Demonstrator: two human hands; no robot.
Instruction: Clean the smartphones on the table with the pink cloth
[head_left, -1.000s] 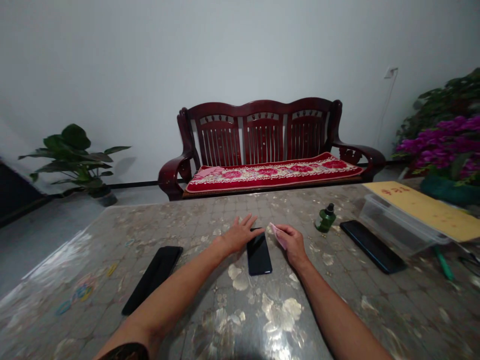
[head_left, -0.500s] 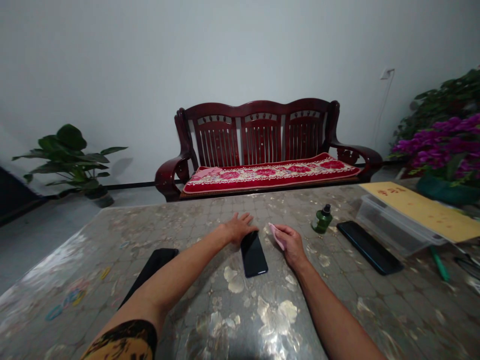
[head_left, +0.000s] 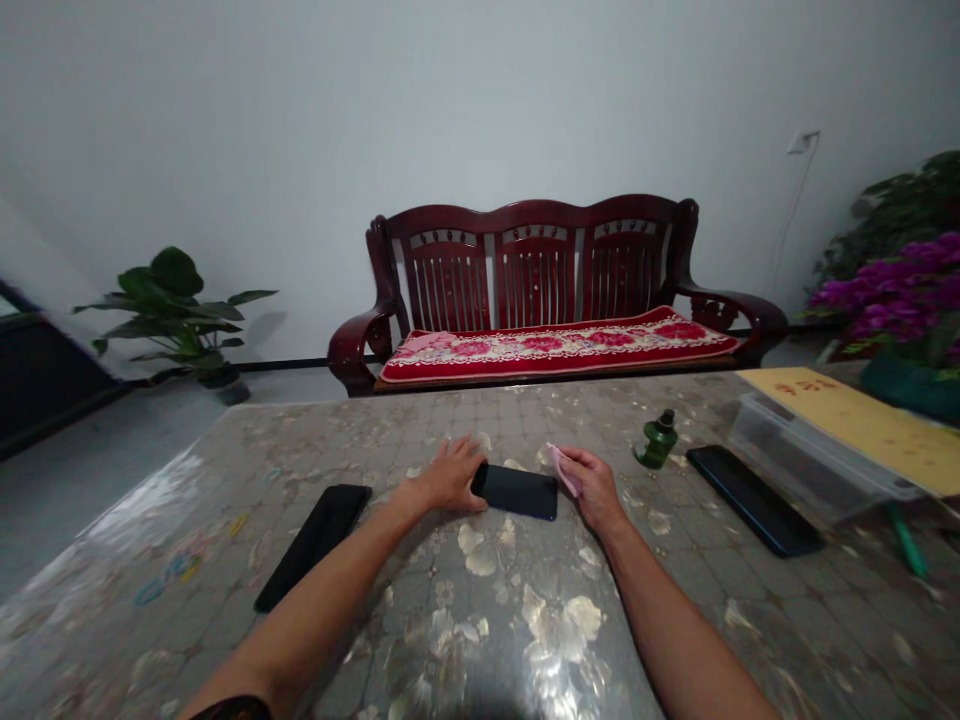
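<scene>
Our left grip (head_left: 452,478), slightly blurred, sits at the left end of the black phone (head_left: 519,490); we cannot tell whether it clasps it. Our right grip (head_left: 592,488) pinches a pink cloth (head_left: 565,471) beside the other end. The phone lies crosswise on the desk (head_left: 420,620), between our grips.

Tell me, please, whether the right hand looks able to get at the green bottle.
Probably yes: nothing stands between the right hand and the green bottle, though that hand holds a pink cloth.
</scene>
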